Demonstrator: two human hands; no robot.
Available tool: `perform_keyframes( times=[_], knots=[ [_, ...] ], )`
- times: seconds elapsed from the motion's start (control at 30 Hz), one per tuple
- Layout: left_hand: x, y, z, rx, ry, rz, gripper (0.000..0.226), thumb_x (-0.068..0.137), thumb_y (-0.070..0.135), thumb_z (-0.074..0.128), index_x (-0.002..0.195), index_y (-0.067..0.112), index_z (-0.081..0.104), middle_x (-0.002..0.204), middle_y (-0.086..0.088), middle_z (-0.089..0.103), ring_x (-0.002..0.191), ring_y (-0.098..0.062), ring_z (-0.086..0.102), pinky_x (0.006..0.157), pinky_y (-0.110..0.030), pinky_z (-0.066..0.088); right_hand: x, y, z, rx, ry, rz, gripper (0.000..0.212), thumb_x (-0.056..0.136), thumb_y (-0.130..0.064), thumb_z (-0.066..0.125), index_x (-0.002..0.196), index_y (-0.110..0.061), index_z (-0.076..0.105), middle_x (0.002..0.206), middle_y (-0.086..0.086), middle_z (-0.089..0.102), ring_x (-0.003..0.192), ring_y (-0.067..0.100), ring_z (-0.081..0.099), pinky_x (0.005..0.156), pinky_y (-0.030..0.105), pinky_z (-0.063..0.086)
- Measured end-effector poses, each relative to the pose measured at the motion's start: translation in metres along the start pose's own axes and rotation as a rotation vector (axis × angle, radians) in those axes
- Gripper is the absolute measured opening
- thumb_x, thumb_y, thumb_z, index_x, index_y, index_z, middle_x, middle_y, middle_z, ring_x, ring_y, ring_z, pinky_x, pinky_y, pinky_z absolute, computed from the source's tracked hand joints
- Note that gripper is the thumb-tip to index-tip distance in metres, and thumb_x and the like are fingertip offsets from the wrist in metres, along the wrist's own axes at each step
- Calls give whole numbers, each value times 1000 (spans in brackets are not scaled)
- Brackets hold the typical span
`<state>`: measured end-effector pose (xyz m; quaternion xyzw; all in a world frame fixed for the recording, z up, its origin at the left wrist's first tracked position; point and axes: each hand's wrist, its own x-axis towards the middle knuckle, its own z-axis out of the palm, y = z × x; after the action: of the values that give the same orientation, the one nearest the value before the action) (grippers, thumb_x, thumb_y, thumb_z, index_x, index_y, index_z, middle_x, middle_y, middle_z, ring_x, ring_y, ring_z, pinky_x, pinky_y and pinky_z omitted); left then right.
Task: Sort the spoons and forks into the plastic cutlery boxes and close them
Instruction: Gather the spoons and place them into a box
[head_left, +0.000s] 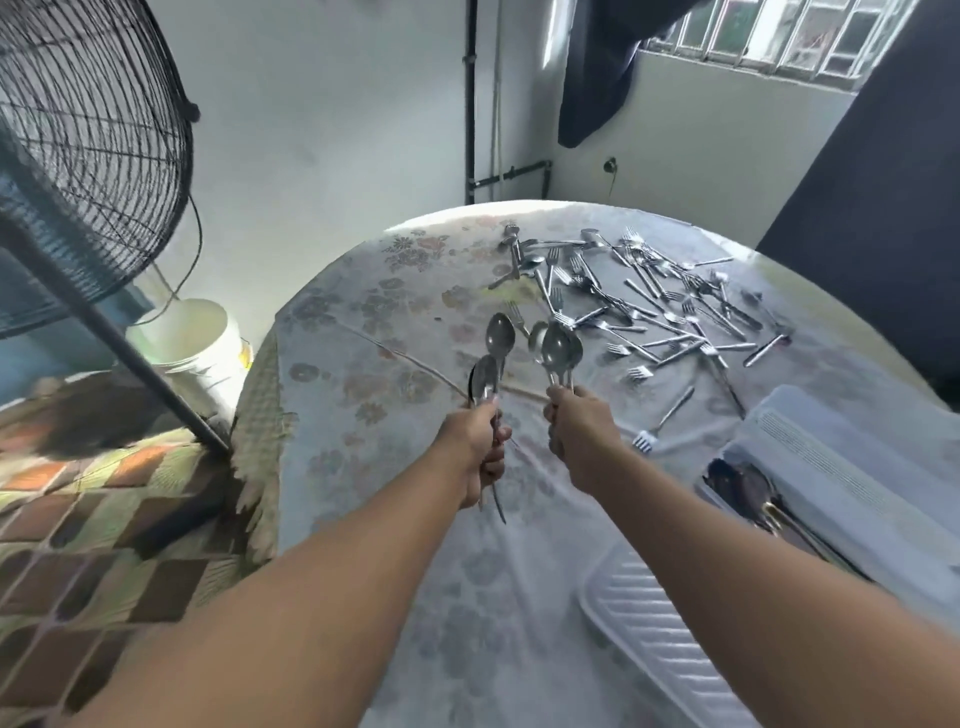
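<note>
My left hand (480, 447) grips a bunch of steel spoons (493, 353) by their handles, bowls pointing up and away. My right hand (582, 431) holds a second bunch of spoons (558, 348) the same way, just to the right. Both bunches hang above the round table (363, 332). A heap of forks and a few spoons (654, 296) is scattered over the far right of the table. One fork (662, 423) lies apart near my right wrist. An open clear plastic cutlery box (753, 493) with some cutlery in it stands at the right, partly hidden by my right arm.
A ribbed plastic lid or tray (639, 618) lies at the near right of the table. A standing fan (88, 156) leans in at the left above a white bucket (192, 343). A patterned cloth surface (93, 509) lies at the near left.
</note>
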<state>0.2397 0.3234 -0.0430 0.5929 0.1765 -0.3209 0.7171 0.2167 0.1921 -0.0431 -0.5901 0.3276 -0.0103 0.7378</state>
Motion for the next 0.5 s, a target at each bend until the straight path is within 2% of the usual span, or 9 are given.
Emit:
perform_keyframes(
  times=[0.1, 0.2, 0.27, 0.4, 0.5],
  knots=[
    [-21, -28, 20, 48, 35, 58, 17, 108, 28, 47, 100, 13, 54, 62, 2, 70, 40, -8, 37, 42, -19, 28, -23, 10, -28, -46, 35, -4, 14, 106, -16, 47, 93, -16, 51, 66, 2, 46, 44, 10, 31, 38, 21, 23],
    [-39, -54, 38, 64, -1, 65, 22, 107, 24, 49, 120, 8, 57, 87, -5, 79, 45, -10, 47, 43, -20, 30, -36, 21, -57, -65, 50, 6, 17, 105, -17, 45, 90, -17, 52, 68, 2, 49, 47, 11, 33, 38, 20, 26],
    [-48, -69, 51, 73, 11, 73, 23, 106, 23, 51, 120, 7, 60, 89, -4, 79, 43, -9, 44, 41, -20, 30, -40, 25, -72, -73, 39, 10, 16, 105, -18, 45, 91, -17, 52, 68, 3, 50, 46, 11, 34, 37, 19, 27],
    [-64, -91, 71, 91, 98, 60, 20, 100, 29, 65, 104, 10, 71, 74, 2, 66, 48, -8, 43, 46, -22, 32, -43, 26, -98, -124, -33, 8, 15, 106, -18, 45, 92, -17, 53, 71, 2, 52, 43, 11, 32, 36, 19, 23],
    [-65, -101, 94, 119, 133, 80, 22, 87, 31, 80, 97, 13, 72, 62, 2, 58, 46, -11, 41, 47, -25, 29, -37, 22, -120, -215, -117, -34, 15, 105, -19, 48, 94, -15, 57, 72, 3, 53, 48, 12, 35, 37, 23, 27]
  ],
)
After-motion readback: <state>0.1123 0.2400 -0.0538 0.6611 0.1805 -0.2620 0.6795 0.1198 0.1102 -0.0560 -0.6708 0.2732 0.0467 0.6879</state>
